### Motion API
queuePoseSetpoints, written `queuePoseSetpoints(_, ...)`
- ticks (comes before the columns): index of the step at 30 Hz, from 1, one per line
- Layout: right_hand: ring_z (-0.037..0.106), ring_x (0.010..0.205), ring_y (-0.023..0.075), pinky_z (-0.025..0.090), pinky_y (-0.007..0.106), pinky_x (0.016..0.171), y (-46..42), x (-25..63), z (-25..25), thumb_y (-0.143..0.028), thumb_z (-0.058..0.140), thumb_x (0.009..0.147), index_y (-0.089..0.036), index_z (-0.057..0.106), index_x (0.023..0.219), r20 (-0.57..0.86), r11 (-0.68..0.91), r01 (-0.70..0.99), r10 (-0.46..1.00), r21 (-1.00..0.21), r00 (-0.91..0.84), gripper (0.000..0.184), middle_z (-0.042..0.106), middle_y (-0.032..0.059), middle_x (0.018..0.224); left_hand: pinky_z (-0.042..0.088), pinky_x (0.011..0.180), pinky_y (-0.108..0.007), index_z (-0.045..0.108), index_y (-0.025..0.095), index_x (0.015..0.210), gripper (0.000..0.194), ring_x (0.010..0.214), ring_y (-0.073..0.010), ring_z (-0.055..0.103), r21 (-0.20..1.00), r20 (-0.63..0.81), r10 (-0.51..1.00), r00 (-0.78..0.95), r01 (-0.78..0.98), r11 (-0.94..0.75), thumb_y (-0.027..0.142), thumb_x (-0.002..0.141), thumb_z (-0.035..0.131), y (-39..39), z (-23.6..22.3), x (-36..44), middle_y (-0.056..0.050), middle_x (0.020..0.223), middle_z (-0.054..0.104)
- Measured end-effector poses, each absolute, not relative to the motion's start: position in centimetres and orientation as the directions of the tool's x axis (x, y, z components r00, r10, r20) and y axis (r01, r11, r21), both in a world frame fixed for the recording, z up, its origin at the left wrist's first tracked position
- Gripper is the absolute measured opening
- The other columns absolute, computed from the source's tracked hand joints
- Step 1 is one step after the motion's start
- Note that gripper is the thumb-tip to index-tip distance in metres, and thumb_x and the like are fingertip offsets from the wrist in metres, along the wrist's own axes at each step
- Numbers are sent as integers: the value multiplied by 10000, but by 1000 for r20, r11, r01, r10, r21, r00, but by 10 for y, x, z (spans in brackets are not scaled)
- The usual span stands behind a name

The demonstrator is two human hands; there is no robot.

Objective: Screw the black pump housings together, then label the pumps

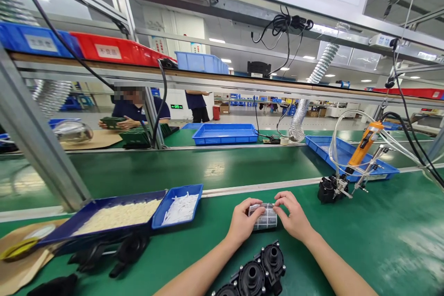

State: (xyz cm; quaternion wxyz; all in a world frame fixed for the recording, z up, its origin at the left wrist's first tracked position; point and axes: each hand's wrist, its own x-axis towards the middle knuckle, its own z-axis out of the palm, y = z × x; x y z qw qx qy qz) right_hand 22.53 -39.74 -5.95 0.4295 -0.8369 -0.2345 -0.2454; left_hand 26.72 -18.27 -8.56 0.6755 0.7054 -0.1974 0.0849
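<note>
A roll of silvery printed labels (266, 220) lies on the green bench in front of me. My left hand (244, 218) grips its left end, with the thumb across the top. At the roll's upper right edge, the thumb and fingers of my right hand (292, 216) are pinched together; whatever is between them is too small to make out. Closer to me stand several black round housings (252, 276) with upright spouts and screws, in a slanting row between my forearms.
At left sit a dark blue tray of cream-coloured pieces (121, 215), a blue tray of white strips (179, 208) and black parts (129, 249). An orange electric screwdriver (366, 144) hangs at right over a black fixture (328, 189). A person (133, 113) holds green boards across the bench.
</note>
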Motion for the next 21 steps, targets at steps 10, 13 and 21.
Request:
queuePoseSetpoints(10, 658, 1085, 256, 498, 449, 1040, -393, 227, -67, -286, 645, 990, -260, 564, 1250, 579, -503, 511, 26, -697, 815, 274, 704, 43, 1079, 606, 798, -337, 666, 171, 1256, 509, 881, -235, 742, 942, 335, -249, 909, -314, 119, 457, 846, 765, -188, -85, 262, -84, 981, 778)
queuePoseSetpoints(13, 664, 1137, 270, 475, 469, 1084, -395, 229, -67, -278, 658, 986, -251, 525, 1306, 605, -525, 512, -8, -680, 796, 348, 728, 45, 1075, 606, 844, -338, 663, 151, 1162, 472, 949, -250, 758, 942, 323, -262, 910, -283, 179, 532, 891, 730, -188, -86, 263, -119, 999, 791)
queuePoseSetpoints(21, 646, 1115, 308, 485, 558, 1043, -393, 226, -64, -152, 644, 974, -300, 567, 1353, 766, -592, 698, 200, -403, 611, 414, 772, 35, 1011, 559, 749, -288, 701, 166, 999, 353, 829, -215, 727, 923, 384, -238, 892, -365, 122, 511, 925, 711, -187, -89, 267, -74, 895, 781)
